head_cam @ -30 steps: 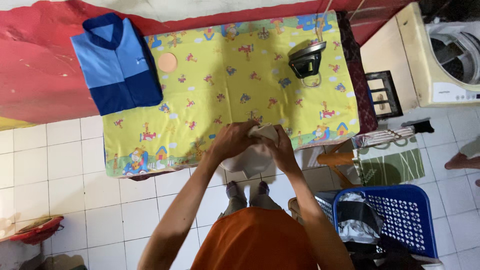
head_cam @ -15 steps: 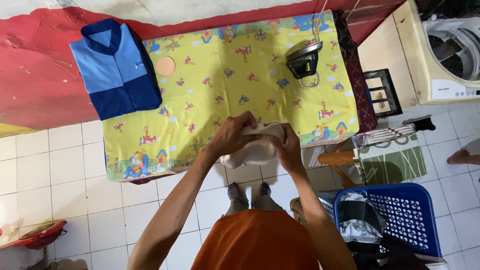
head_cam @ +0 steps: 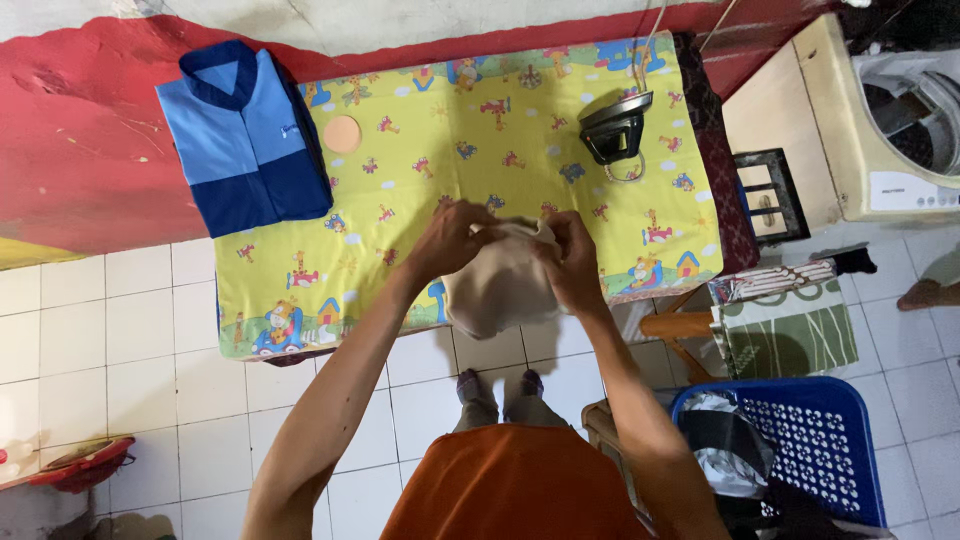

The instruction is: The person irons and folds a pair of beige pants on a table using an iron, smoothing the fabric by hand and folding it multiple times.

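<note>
Both hands hold a bunched beige cloth [head_cam: 500, 285] over the near edge of a table covered with a yellow cartoon-print sheet [head_cam: 420, 170]. My left hand [head_cam: 450, 238] grips the cloth's upper left edge. My right hand [head_cam: 572, 262] grips its upper right edge. The cloth hangs down between them, partly past the table edge. A folded blue shirt [head_cam: 243, 140] with a dark collar lies at the table's far left. A dark iron [head_cam: 615, 130] stands at the far right, its cord running up. A small orange disc [head_cam: 342, 133] lies beside the shirt.
A blue laundry basket [head_cam: 810, 440] with clothes stands on the white tiled floor at lower right. A striped green cloth pile [head_cam: 780, 320] lies on a stool next to it. A washing machine [head_cam: 900, 120] is at upper right. A red wall [head_cam: 80, 150] borders the left.
Both hands have lifted the beige cloth higher and further onto the table, and brought its top edges closer together.
</note>
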